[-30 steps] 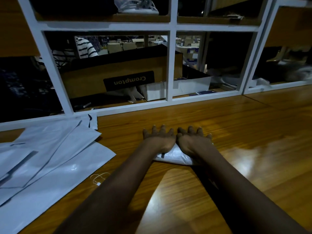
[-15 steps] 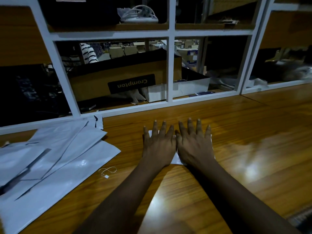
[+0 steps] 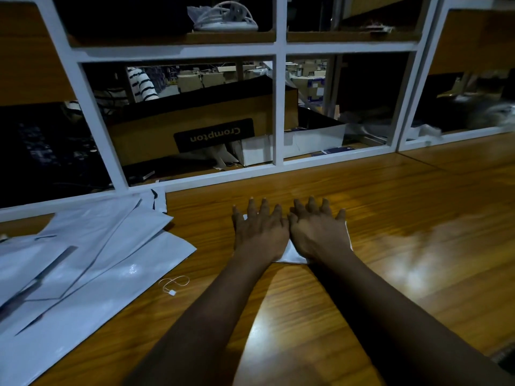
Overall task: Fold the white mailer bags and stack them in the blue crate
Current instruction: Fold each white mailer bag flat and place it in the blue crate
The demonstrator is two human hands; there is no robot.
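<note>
1. Pressing flat, the left hand and right hand lie side by side, fingers straight, on the folded white plastic mailer bag, likely to set its creases.
2. That bag rests on the glossy wooden tabletop, mostly hidden beneath both hands.
3. Unfolded white mailer bags lie in a loose pile at left; no blue crate shows.

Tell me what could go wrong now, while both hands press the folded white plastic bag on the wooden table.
The folded white plastic mailer bag may spring open when the left hand and right hand lift, since only their flat pressure holds it. It might also slide on the glossy wooden table.
</note>
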